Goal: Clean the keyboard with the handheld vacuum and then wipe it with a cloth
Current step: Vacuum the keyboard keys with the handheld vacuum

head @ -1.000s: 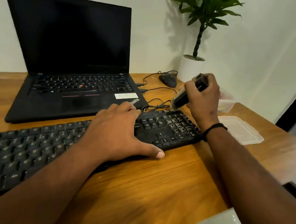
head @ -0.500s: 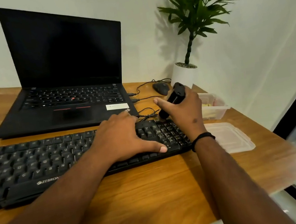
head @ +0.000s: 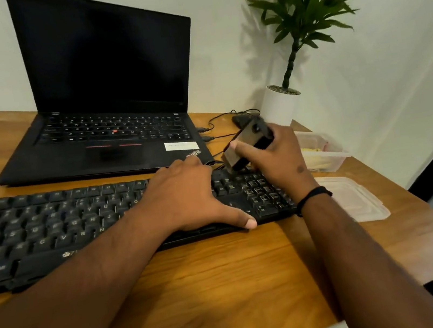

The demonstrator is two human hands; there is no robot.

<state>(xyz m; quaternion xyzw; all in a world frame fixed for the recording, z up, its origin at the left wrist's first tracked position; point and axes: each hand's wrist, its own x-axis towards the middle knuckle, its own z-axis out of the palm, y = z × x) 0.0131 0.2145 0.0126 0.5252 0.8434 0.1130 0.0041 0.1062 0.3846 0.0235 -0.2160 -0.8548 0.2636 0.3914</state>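
Across the left and middle of the frame a black keyboard (head: pixel 50 230) lies on the wooden desk (head: pixel 214 283), its right end reaching toward centre right. On its right-hand part rests the left hand (head: pixel 186 197), palm down with fingers straight and spread over the keys, thumb stretched out along the near edge. Just right of it, the right hand (head: pixel 280 159) is wrapped round a small dark vacuum (head: pixel 249 144), fingers curled about the body and the thumb laid along its side; the vacuum is tilted, its lower end down at the far right corner of the keyboard, though blur hides whether it touches the keys. A black band (head: pixel 314 196) circles the right wrist. Behind the keyboard, in the upper left and centre, stands an open black laptop (head: pixel 109 141) with a dark screen. At its right edge cables run to a black mouse (head: pixel 241 120), partly hidden behind the vacuum. In the upper right a green plant (head: pixel 309 7) rises from a white pot (head: pixel 277 108) against the wall. At centre right, beyond the right hand, sits a clear plastic box (head: pixel 327 152), and nearer, beside the wrist, its flat lid (head: pixel 357 198) lies on the desk.
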